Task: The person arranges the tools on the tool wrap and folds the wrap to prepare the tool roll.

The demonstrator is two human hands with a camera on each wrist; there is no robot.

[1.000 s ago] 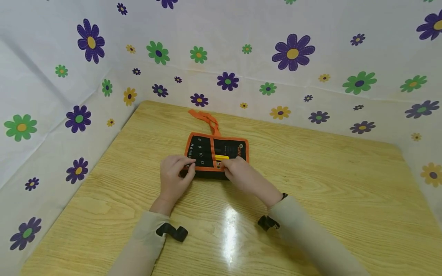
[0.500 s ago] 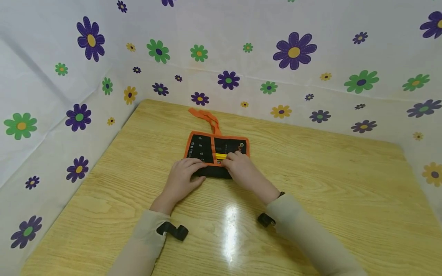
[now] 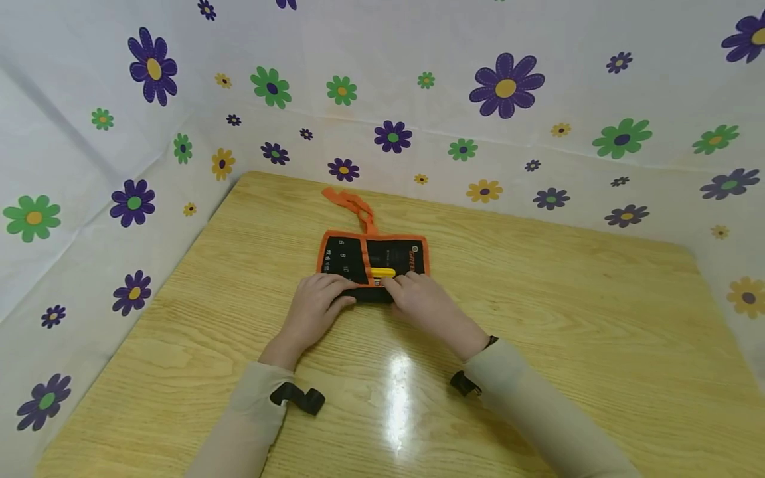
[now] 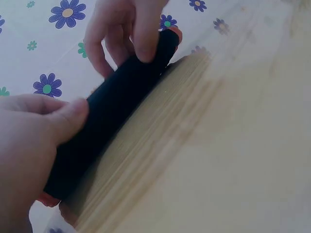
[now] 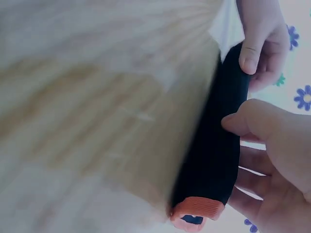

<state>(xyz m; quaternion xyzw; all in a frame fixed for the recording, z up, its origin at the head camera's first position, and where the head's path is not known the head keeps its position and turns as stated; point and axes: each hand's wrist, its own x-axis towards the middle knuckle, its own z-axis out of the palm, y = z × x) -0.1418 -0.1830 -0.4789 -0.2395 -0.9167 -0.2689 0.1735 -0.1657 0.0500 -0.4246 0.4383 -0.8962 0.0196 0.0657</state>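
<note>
A black fabric tool roll (image 3: 349, 255) with orange trim and printed numbers lies on the table in the head view, its near edge folded into a thick band. My left hand (image 3: 317, 309) grips the left part of that band, thumb on the near side and fingers over the top. On the right part, my right hand (image 3: 427, 305) pinches the band the same way. Between the hands a yellow strip (image 3: 383, 272) shows in a pocket; its kind cannot be told. Both wrist views show the thumbs against the black folded band (image 5: 211, 141), which ends in orange trim (image 5: 199, 208).
An orange strap (image 3: 352, 202) trails from the roll's far edge across the wooden table (image 3: 538, 318). White cloth walls (image 3: 448, 40) with printed flowers stand behind the table and along its left side.
My left hand has shifted right, from the roll's left near corner onto the folded band. The right hand stays near the same place, with small finger movements. The roll has barely moved.
</note>
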